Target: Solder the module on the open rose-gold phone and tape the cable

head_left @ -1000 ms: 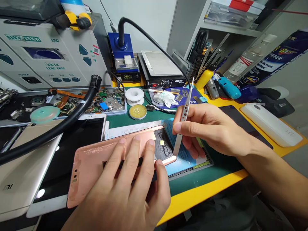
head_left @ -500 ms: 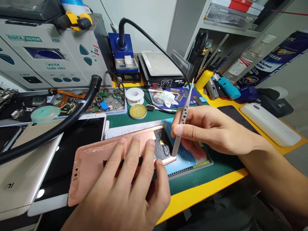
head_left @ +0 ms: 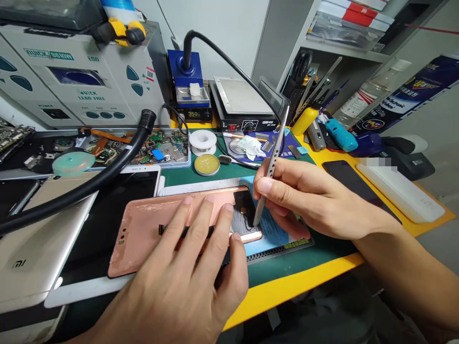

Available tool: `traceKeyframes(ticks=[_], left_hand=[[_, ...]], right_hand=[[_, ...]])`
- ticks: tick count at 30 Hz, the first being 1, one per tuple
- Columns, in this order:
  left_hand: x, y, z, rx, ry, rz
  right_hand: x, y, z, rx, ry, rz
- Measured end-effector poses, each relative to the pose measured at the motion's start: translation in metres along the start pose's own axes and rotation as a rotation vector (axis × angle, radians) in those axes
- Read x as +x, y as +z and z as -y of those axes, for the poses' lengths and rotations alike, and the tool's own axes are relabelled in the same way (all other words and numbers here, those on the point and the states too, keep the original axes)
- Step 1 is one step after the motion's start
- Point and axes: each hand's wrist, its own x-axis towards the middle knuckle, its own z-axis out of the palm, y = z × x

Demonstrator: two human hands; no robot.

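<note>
A pink phone-sized panel (head_left: 143, 229) lies at a slant in the middle, with a black patch (head_left: 242, 212) near its right end. My left hand (head_left: 193, 258) rests across the panel, fingers spread and fingertips on its surface. Between the thumb and fingers of my right hand (head_left: 294, 196) are metal tweezers (head_left: 271, 165), their pointed end up and their broad end down on the right edge of the black patch. The underside of the panel is hidden.
A black hose (head_left: 107, 179) crosses the left side over phones and a tray of circuit boards (head_left: 172, 148). Behind stand a grey soldering station (head_left: 107, 76), a solder spool (head_left: 203, 141) and a yellow tin (head_left: 207, 165). A dark phone (head_left: 355, 186) lies at right.
The tweezers' broad end has moved from the panel's right corner slightly left and up onto the black patch. The panel sits less tilted in view, my left hand still on it.
</note>
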Motion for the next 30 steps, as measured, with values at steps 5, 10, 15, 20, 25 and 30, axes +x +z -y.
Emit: traceKeyframes(ticks=[5, 10, 15, 20, 25, 30], left_hand=[[0.001, 0.001, -0.001, -0.002, -0.005, 0.027], [0.001, 0.001, -0.001, -0.007, -0.005, 0.029], [0.001, 0.002, 0.000, -0.012, -0.005, 0.006], [-0.001, 0.003, -0.001, 0.001, 0.004, 0.017], [0.001, 0.003, -0.001, -0.004, -0.001, 0.031], [0.000, 0.003, -0.001, 0.005, 0.005, 0.013]], right_hand=[[0.000, 0.005, 0.003, -0.045, -0.041, 0.036], [0.001, -0.001, 0.004, -0.086, -0.020, 0.091], [0.003, -0.005, 0.003, -0.058, 0.022, 0.119], [0.003, -0.006, 0.005, -0.091, 0.034, 0.141], [0.004, -0.006, 0.002, -0.021, 0.009, 0.143], [0.004, -0.007, 0.001, -0.043, 0.011, 0.144]])
